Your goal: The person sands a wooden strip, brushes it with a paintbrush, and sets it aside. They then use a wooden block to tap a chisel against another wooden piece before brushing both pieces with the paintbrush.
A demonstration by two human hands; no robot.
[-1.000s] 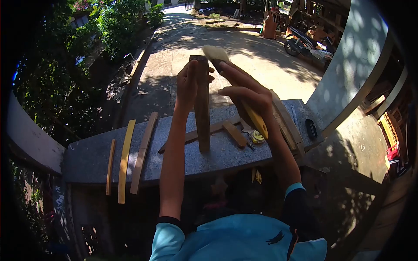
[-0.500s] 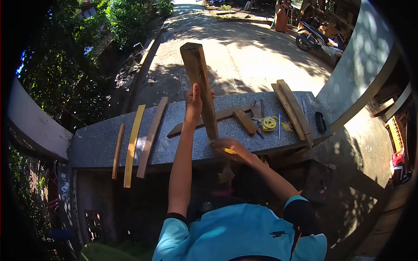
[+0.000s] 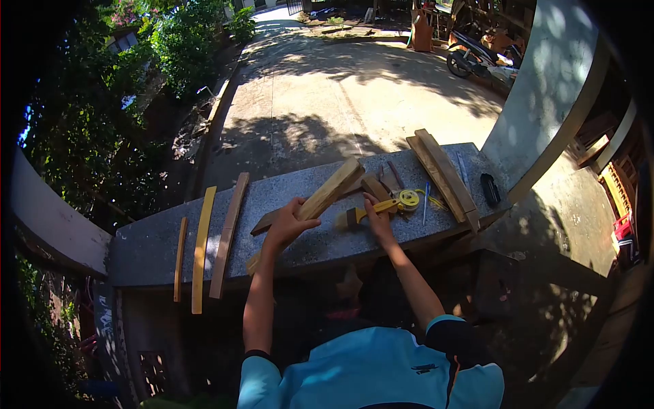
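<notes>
My left hand (image 3: 287,226) is wrapped round a thick length of wood (image 3: 334,187), held slanted over the bench with its far end up to the right. My right hand (image 3: 379,219) grips a paintbrush (image 3: 383,206) by its yellow handle; the bristles point left toward the wood, apart from it. Just beyond the right hand lie a short wood block (image 3: 374,186) and a yellow tape measure (image 3: 408,198). A flat wooden piece (image 3: 266,221) lies on the bench, partly hidden behind the held wood.
The grey stone bench (image 3: 150,242) bears several thin wood strips at the left, including a yellow strip (image 3: 203,252), which overhang its front edge. At the right are two stacked boards (image 3: 443,174), a blue pen (image 3: 426,203) and a black case (image 3: 489,189). A pillar (image 3: 545,88) stands beyond.
The wood has gone from nearly upright to a low slant, its top dropping to the right. My right hand with the brush has moved right, away from the wood's lower end.
</notes>
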